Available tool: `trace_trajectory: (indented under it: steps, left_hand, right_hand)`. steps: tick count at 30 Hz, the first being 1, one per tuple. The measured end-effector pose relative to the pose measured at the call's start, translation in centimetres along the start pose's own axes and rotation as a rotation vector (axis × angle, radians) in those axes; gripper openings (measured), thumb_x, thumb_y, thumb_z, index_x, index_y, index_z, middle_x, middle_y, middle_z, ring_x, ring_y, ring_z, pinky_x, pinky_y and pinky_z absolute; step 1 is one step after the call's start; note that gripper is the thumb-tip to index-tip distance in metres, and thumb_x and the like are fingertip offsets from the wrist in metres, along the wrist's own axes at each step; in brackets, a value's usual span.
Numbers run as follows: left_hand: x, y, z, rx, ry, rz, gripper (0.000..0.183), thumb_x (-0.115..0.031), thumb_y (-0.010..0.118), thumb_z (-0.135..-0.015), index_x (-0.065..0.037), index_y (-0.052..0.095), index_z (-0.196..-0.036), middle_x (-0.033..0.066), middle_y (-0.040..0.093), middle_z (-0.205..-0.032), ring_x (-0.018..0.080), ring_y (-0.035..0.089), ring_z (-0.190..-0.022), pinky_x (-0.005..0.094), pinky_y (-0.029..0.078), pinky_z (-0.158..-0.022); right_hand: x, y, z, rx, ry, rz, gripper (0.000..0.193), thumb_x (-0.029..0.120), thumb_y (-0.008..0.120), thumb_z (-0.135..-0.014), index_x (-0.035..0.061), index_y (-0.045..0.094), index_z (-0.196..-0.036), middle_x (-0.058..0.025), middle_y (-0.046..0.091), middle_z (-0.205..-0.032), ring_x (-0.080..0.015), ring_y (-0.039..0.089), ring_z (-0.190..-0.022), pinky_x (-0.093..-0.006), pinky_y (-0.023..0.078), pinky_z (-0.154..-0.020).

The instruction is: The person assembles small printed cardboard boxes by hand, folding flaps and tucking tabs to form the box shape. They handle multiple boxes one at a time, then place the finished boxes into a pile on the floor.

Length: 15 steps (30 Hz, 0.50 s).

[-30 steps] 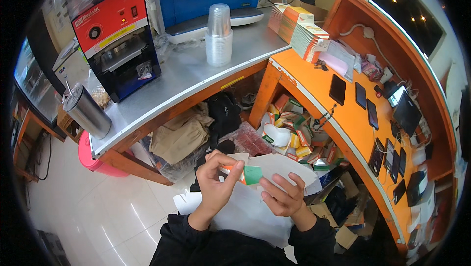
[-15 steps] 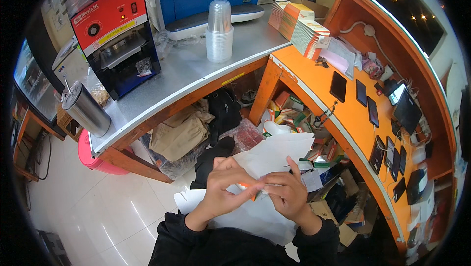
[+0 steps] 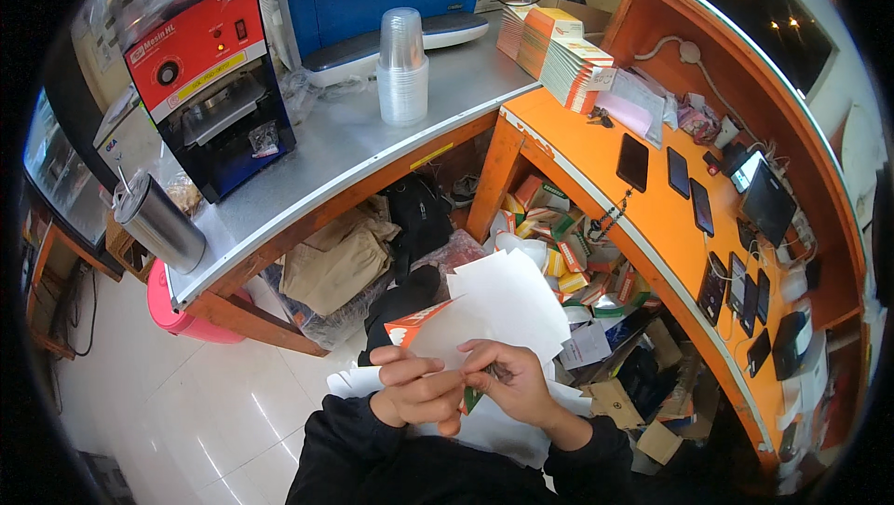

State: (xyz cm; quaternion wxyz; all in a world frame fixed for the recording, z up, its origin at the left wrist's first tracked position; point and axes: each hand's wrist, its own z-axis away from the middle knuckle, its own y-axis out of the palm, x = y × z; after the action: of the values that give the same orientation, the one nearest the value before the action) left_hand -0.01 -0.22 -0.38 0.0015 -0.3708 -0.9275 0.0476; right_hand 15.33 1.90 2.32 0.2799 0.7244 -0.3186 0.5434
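Observation:
A paperboard sheet (image 3: 461,330), white inside with an orange printed edge and a bit of green, stands partly folded between my hands. My left hand (image 3: 416,395) has its fingers bent at the sheet's near edge, pinching it near the middle. From the other side my right hand (image 3: 514,382) closes thumb and forefinger on the same spot, the two hands' fingertips meeting. The fold itself is partly hidden by my fingers. Large white sheets (image 3: 517,305) lie over my lap, beneath and beyond the hands.
Ahead, a metal-topped table (image 3: 349,137) carries a red sealing machine (image 3: 191,48), stacked clear cups (image 3: 402,86) and a steel tumbler (image 3: 160,224). On the right, an orange counter (image 3: 596,151) holds several phones and folded cartons (image 3: 575,72). Boxes (image 3: 568,253) are piled under it.
The paperboard has turned and opened, so its orange printed side now shows at the left. My right hand has moved left and its raised finger has come down. The view has shifted slightly.

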Motion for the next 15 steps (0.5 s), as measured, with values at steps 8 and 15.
trace_trajectory:
  steps: [8,15]
  left_hand:
    - [2.0,0.0,-1.6,-0.212,-0.457,-0.128,0.042,-0.04,0.037,-0.094,-0.016,0.044,-0.06,0.0013,0.055,-0.074,0.0217,0.044,-0.08,0.0368,0.035,-0.068]
    - [1.9,3.7,-4.3,-0.498,-0.617,0.03,0.048,-0.051,0.056,-0.083,-0.005,0.061,-0.092,0.0119,0.057,-0.108,0.0328,0.043,-0.113,0.0414,0.033,-0.096]
  right_hand:
    - [-0.4,1.0,1.3,-0.213,-0.267,1.438,0.032,0.023,0.068,-0.075,0.0198,0.065,-0.107,0.0054,0.063,-0.106,-0.0159,0.05,-0.113,-0.0626,0.006,-0.101]
    - [0.9,-1.7,0.9,-0.431,-0.259,1.206,0.014,0.014,0.069,-0.074,0.0166,0.069,-0.087,0.0051,0.066,-0.085,-0.0133,0.06,-0.095,-0.0612,0.002,-0.103]
